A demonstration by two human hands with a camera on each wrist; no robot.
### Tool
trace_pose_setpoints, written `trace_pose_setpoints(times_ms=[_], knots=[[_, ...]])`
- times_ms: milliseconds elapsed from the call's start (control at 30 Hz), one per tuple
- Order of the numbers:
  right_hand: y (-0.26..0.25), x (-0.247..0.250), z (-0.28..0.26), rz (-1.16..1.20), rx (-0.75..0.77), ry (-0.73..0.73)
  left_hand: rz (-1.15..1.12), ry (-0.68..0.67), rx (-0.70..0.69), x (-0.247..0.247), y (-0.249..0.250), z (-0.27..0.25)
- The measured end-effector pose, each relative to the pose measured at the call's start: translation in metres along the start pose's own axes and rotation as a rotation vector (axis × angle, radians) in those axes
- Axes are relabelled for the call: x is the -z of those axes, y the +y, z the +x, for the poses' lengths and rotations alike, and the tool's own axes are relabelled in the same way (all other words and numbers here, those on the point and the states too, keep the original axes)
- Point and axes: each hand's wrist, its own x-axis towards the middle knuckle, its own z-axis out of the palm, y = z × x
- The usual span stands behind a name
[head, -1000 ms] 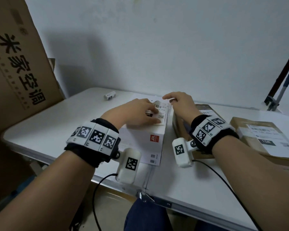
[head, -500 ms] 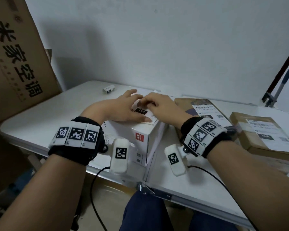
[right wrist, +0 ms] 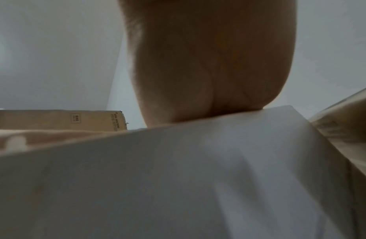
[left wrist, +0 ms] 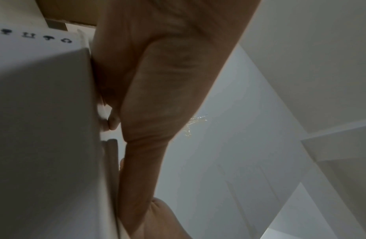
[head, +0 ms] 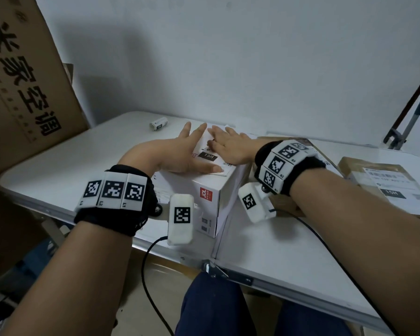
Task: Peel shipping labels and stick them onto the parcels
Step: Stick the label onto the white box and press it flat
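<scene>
Both hands flat on top of the white box (head: 192,187), fingers straight and spread wide, gripping nothing: left hand (head: 175,154) pressing the near-left part of the shipping label (head: 210,155), right hand (head: 230,147) pressing its right part, black "15H" patch showing between them. Label lying flat on the box top, box standing on the white bench (head: 289,243) near its front edge. Just right of the box, partly hidden behind the right wrist, a brown parcel (head: 308,144); further right, well apart, another brown parcel (head: 383,185) already bearing a label with "15H". Small white roll (head: 158,123) on the bench beyond the box to the left. Large brown carton (head: 22,81) with black characters standing at the far left, against the wall. Wrist bands with black-and-white markers on both forearms, cables trailing off the bench edge. In the wrist views, palms pressed against the white box surface, fingertips hidden
</scene>
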Motion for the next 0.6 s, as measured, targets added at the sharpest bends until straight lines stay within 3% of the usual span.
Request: trace_pose_setpoints(times_ms=[600], knots=[[0.019, 0.004, 0.008, 0.027, -0.163, -0.002, 0.024, -0.005, 0.060, 0.002, 0.002, 0.001]])
